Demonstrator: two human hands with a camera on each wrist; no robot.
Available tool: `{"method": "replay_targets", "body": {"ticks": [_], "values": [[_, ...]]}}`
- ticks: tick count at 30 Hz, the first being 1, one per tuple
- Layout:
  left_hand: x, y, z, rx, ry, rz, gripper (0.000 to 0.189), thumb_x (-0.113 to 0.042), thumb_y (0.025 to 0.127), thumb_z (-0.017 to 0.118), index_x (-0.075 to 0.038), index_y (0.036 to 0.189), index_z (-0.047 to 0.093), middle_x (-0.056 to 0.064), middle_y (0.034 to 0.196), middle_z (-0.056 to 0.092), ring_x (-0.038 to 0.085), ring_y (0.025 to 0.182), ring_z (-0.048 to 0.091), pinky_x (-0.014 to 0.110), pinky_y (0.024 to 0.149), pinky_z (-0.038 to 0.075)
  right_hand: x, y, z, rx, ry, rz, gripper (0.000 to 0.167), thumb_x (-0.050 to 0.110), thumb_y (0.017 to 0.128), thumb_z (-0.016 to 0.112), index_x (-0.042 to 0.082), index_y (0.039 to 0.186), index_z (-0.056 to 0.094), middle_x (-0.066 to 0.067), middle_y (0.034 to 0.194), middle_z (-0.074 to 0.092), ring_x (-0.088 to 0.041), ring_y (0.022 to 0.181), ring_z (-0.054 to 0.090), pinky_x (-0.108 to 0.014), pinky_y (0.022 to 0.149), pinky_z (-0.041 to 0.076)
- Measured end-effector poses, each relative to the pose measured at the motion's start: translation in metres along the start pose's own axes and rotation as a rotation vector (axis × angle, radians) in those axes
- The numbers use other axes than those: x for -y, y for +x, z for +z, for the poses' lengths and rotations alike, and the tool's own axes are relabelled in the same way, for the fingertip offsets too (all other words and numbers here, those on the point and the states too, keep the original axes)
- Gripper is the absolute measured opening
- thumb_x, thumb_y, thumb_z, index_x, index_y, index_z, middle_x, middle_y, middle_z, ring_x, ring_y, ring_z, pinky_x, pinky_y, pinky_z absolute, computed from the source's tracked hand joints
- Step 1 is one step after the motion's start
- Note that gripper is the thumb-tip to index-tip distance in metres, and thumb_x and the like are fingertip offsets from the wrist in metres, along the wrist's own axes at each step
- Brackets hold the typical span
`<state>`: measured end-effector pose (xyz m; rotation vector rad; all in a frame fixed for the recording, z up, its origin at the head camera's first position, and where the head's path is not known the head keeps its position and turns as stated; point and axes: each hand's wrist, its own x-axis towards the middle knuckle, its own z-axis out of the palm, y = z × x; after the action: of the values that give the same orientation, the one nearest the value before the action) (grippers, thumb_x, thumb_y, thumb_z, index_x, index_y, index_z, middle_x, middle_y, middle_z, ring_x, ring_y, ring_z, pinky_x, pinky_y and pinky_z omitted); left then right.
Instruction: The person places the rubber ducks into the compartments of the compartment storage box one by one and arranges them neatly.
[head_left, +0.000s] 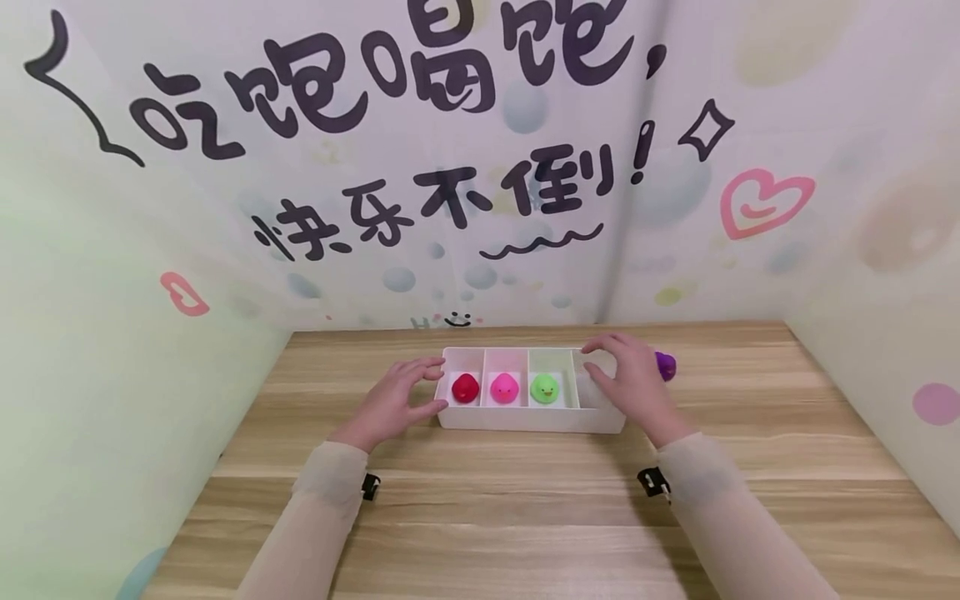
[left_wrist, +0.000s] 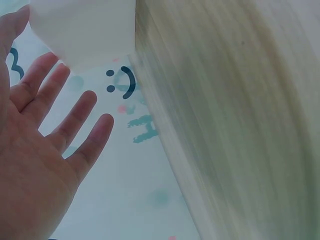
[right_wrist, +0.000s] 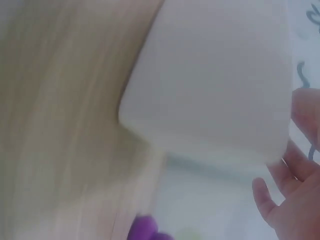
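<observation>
A white box [head_left: 525,419] with a row of compartments stands between my hands. In its compartments sit a red toy duck [head_left: 465,388], a pink toy duck [head_left: 504,388] and a green toy duck [head_left: 544,388], left to right. My left hand [head_left: 392,400] is at the box's left end, fingers spread and fingertips right at its rim. Over the right end reaches my right hand [head_left: 633,383], thumb and fingers apart, covering part of the rightmost compartment. A purple toy [head_left: 665,366] lies on the table just beyond the right hand, partly hidden by it.
The wood-grain table [head_left: 480,517] runs back to a printed wall [head_left: 450,283] with large dark lettering. Pale side walls close in the table at left and right. Black straps [head_left: 654,482] sit on both wrists.
</observation>
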<state>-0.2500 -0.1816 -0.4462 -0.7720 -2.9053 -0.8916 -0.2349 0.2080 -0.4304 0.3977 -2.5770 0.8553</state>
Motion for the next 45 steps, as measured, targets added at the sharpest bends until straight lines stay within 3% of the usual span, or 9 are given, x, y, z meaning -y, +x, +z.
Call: {"method": "replay_targets", "body": {"ticks": [7, 10, 12, 14, 17, 20, 27, 45], "values": [[0.0, 0.0, 0.0, 0.009, -0.006, -0.003, 0.049, -0.036, 0.092, 0.079, -0.011, 0.133, 0.066, -0.001, 0.158, 0.05, 0.033, 0.148, 0.041, 0.06, 0.12, 0.038, -0.02, -0.006, -0.015, -0.087, -0.003, 0.04, 0.021, 0.001, 0.09, 0.074, 0.006, 0.11, 0.073, -0.019, 0.121, 0.071, -0.042, 0.11, 0.066, -0.065, 0.1, 0.042], [-0.001, 0.0, 0.0, 0.013, -0.007, -0.003, 0.049, -0.036, 0.092, 0.079, -0.012, 0.132, 0.066, -0.002, 0.158, 0.05, 0.033, 0.148, 0.041, 0.059, 0.12, 0.038, -0.03, -0.011, -0.02, -0.102, -0.007, 0.062, 0.022, 0.001, 0.089, 0.073, 0.006, 0.11, 0.073, -0.02, 0.115, 0.07, -0.039, 0.085, 0.067, -0.066, 0.098, 0.039], [-0.001, 0.0, 0.0, 0.014, -0.004, -0.002, 0.049, -0.037, 0.092, 0.079, -0.012, 0.132, 0.066, -0.002, 0.158, 0.05, 0.033, 0.148, 0.041, 0.059, 0.12, 0.038, -0.038, -0.014, -0.024, -0.107, -0.022, 0.074, 0.023, 0.0, 0.087, 0.073, 0.006, 0.11, 0.072, -0.021, 0.113, 0.069, -0.039, 0.082, 0.064, -0.068, 0.096, 0.037], [-0.002, 0.0, 0.0, 0.015, 0.0, -0.002, 0.049, -0.037, 0.092, 0.079, -0.012, 0.133, 0.066, -0.002, 0.158, 0.05, 0.033, 0.148, 0.041, 0.059, 0.12, 0.038, -0.046, -0.017, -0.029, -0.101, -0.04, 0.099, 0.026, 0.0, 0.086, 0.074, 0.006, 0.112, 0.072, -0.023, 0.114, 0.068, -0.041, 0.086, 0.064, -0.068, 0.096, 0.036], [-0.002, 0.0, -0.001, 0.015, 0.006, -0.004, 0.05, -0.037, 0.092, 0.078, -0.011, 0.133, 0.066, -0.001, 0.159, 0.05, 0.033, 0.148, 0.041, 0.058, 0.12, 0.038, -0.058, -0.02, -0.036, -0.083, -0.078, 0.119, 0.031, 0.002, 0.085, 0.077, 0.007, 0.115, 0.071, -0.027, 0.122, 0.067, -0.049, 0.112, 0.06, -0.069, 0.096, 0.035], [-0.003, -0.001, -0.002, 0.012, 0.0, -0.01, 0.05, -0.035, 0.092, 0.079, -0.01, 0.134, 0.066, 0.0, 0.158, 0.05, 0.033, 0.148, 0.041, 0.059, 0.12, 0.038, -0.069, -0.022, -0.04, -0.051, -0.105, 0.147, 0.036, 0.005, 0.084, 0.079, 0.007, 0.118, 0.07, -0.029, 0.128, 0.065, -0.053, 0.119, 0.056, -0.07, 0.096, 0.032], [-0.004, -0.001, -0.002, 0.016, -0.001, -0.019, 0.051, -0.034, 0.092, 0.079, -0.01, 0.135, 0.065, -0.001, 0.159, 0.05, 0.033, 0.148, 0.04, 0.059, 0.12, 0.038, -0.083, -0.025, -0.042, -0.004, -0.136, 0.191, 0.037, 0.008, 0.084, 0.081, 0.005, 0.118, 0.068, -0.028, 0.13, 0.063, -0.053, 0.123, 0.052, -0.072, 0.097, 0.028], [-0.006, -0.001, -0.004, 0.026, 0.017, -0.022, 0.051, -0.035, 0.093, 0.079, -0.01, 0.135, 0.065, -0.001, 0.159, 0.049, 0.033, 0.147, 0.041, 0.058, 0.119, 0.039, -0.088, -0.029, -0.051, 0.057, -0.161, 0.234, 0.037, 0.012, 0.085, 0.082, 0.005, 0.119, 0.068, -0.031, 0.131, 0.062, -0.056, 0.123, 0.05, -0.075, 0.102, 0.024]]}}
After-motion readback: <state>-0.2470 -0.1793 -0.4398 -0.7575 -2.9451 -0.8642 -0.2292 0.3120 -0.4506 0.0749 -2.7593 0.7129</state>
